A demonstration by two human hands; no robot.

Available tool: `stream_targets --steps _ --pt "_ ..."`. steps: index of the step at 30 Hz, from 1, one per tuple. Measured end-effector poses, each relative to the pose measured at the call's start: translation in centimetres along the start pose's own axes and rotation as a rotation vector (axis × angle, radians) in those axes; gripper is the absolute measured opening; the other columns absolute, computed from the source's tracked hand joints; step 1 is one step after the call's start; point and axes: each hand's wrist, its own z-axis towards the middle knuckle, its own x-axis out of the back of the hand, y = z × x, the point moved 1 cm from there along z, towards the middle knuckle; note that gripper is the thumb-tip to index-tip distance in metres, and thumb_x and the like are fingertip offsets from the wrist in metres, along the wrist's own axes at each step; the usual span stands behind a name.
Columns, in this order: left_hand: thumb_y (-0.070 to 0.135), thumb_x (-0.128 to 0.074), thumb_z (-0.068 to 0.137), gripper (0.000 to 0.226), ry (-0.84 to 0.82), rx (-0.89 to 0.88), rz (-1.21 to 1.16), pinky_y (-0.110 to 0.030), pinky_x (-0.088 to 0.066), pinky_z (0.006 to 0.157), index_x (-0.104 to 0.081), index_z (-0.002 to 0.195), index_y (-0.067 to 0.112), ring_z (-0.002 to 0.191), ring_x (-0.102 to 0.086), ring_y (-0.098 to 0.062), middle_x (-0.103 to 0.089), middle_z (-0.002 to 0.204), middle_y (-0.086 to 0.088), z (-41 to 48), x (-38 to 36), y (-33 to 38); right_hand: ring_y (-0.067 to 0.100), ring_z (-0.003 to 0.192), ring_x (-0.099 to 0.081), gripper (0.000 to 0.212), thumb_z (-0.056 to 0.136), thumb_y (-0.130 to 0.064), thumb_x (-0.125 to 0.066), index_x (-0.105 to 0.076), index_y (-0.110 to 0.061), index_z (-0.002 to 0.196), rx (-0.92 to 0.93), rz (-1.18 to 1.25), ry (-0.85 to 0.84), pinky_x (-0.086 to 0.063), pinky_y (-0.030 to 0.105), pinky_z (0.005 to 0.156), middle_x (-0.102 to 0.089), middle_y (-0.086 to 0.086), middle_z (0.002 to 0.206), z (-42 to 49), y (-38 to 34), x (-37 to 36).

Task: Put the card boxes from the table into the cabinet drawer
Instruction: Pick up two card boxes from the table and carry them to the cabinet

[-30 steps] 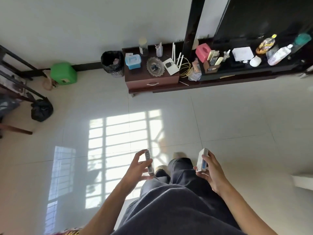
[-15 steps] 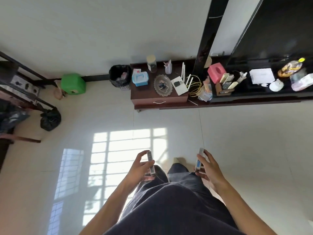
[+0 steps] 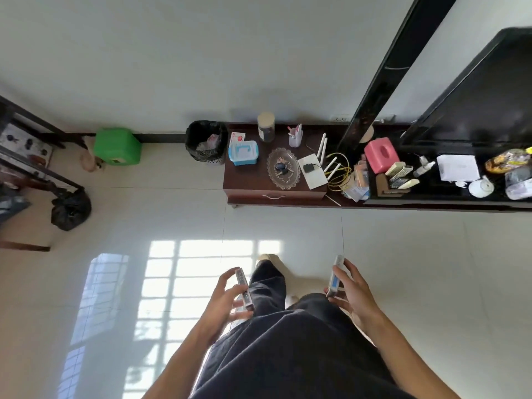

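Shiny pale floor tiles lie under both hands. The left hand grips a thin card box on its narrow edge, long side pointing ahead at the dark wooden cabinet. The right hand grips a second card box, edge-on too. Their fronts are hidden. The drawer is closed.

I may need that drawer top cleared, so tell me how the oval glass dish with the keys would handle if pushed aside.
The oval glass dish looks rigid and probably fragile. It lies flat and wide on the dark cabinet top, so it would likely slide rather than tip. The keys lie loose in it and may shift or rattle.
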Motion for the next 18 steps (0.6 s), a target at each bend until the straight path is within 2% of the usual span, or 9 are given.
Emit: stream_targets --steps 5,9,12,15,18 --pt "0.022 -0.068 0.084 0.053 -0.096 -0.002 0.075 -0.051 -0.060 0.081 -0.049 0.130 0.040 0.101 -0.069 -0.041 -0.061 0.122 -0.017 4.1 -0.7 6.9 0.037 0.114 -0.066 0.047 0.096 -0.039 -0.063 -0.047 -0.041 0.140 0.002 0.070 0.020 -0.061 0.050 0.089 -0.048 0.009 0.145 2.7 -4.0 -1.4" --pt "0.024 -0.070 0.079 0.058 -0.122 0.001 0.075 -0.056 -0.057 0.088 -0.048 0.130 0.037 0.106 -0.065 -0.046 -0.062 0.116 -0.020 6.6 -2.5 11.5 0.035 0.108 -0.070 0.046 0.094 -0.037 -0.067 -0.050 -0.041 0.137 -0.028 0.161 0.014 -0.064 0.039 0.077 -0.054 0.009 0.137 4.3 -6.6 -2.2" --pt "0.016 -0.066 0.088 0.050 -0.135 0.000 0.074 -0.057 -0.055 0.091 -0.049 0.130 0.037 0.102 -0.067 -0.043 -0.065 0.110 -0.018 8.5 -4.0 14.0 0.033 0.099 -0.075 0.042 0.095 -0.034 -0.068 -0.055 -0.042 0.134 -0.055 0.223 -0.020 -0.062 0.034 0.070 -0.060 0.012 0.127 5.9 -8.5 -2.5" --pt "0.012 -0.067 0.087 0.052 -0.123 0.026 0.080 -0.058 -0.056 0.090 -0.051 0.129 0.038 0.097 -0.067 -0.040 -0.065 0.106 -0.016 10.1 -5.3 15.4 0.032 0.098 -0.074 0.040 0.096 -0.032 -0.067 -0.055 -0.041 0.134 -0.090 0.252 -0.032 -0.062 0.035 0.068 -0.061 0.013 0.123 7.9 -10.4 -2.4" --pt "0.011 -0.072 0.081 0.059 -0.091 0.068 0.094 -0.057 -0.056 0.089 -0.051 0.130 0.037 0.096 -0.070 -0.040 -0.065 0.110 -0.017 11.1 -6.3 16.2 0.034 0.100 -0.072 0.033 0.095 -0.027 -0.068 -0.059 -0.047 0.119 -0.124 0.242 -0.053 -0.063 0.037 0.068 -0.060 0.012 0.122 10.5 -12.4 -1.9"
